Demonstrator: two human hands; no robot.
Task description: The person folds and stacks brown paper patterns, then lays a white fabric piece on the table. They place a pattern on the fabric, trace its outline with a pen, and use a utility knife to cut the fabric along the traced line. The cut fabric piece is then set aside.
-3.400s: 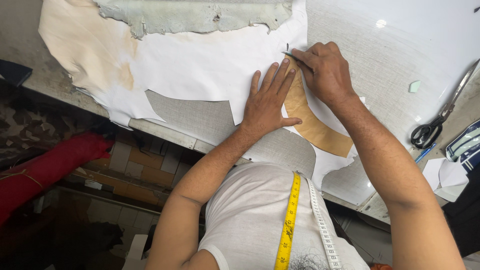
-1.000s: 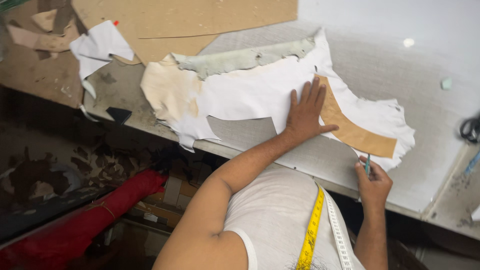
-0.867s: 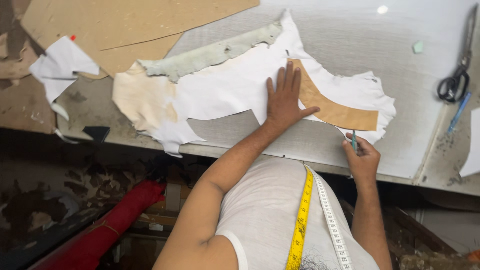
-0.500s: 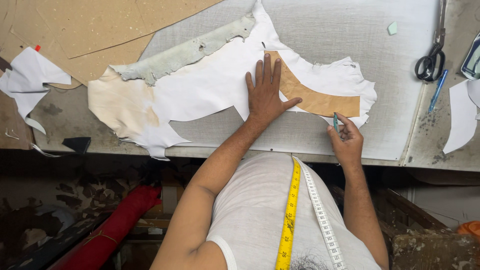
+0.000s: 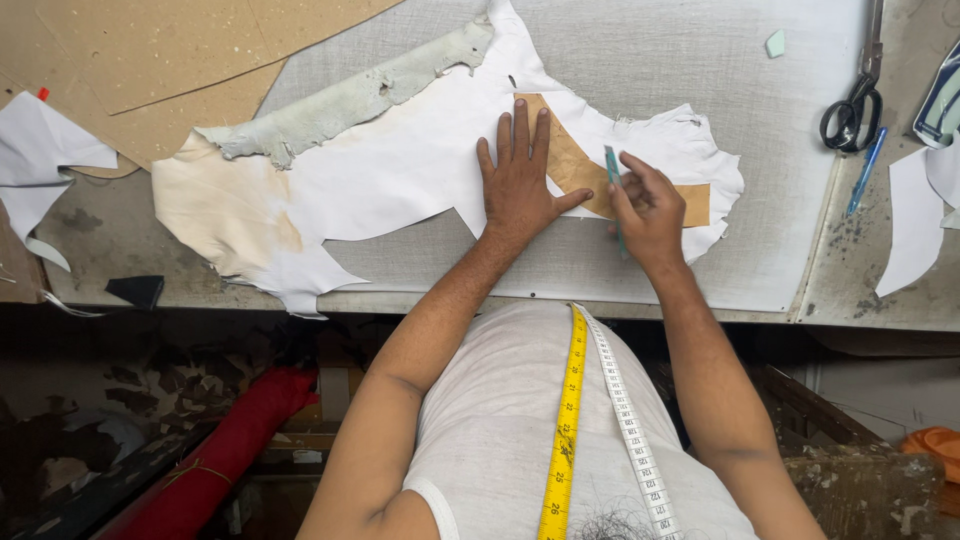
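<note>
**Head view: two hands hold a pattern piece on white leather at a cutting desk**

Head camera looks straight down at a person in a white shirt, with a yellow and white measuring tape (image 5: 572, 400) hanging around the neck. A grey desk (image 5: 700, 90) carries a ragged-edged white leather hide (image 5: 400, 170), tan-stained at its left end and with a rough grey-green strip along its upper edge. On the right part of the hide lies a tan cardboard pattern piece (image 5: 580, 170), long and angled.

The left hand (image 5: 520, 180) lies flat and open, fingers spread, pressing down on the pattern piece and the hide. The right hand (image 5: 650, 210) is closed around a slim blue-green pen-like tool (image 5: 612, 180), its upper end resting at the pattern's lower edge, just beside the left thumb.

Sheets of brown cardboard (image 5: 180, 60) lie at the upper left, touching the hide. White paper scraps (image 5: 45, 160) sit at the far left. Black-handled scissors (image 5: 855, 95) and a blue pen (image 5: 865, 170) lie well apart at the upper right. A red roll (image 5: 220, 450) shows below the desk.
</note>
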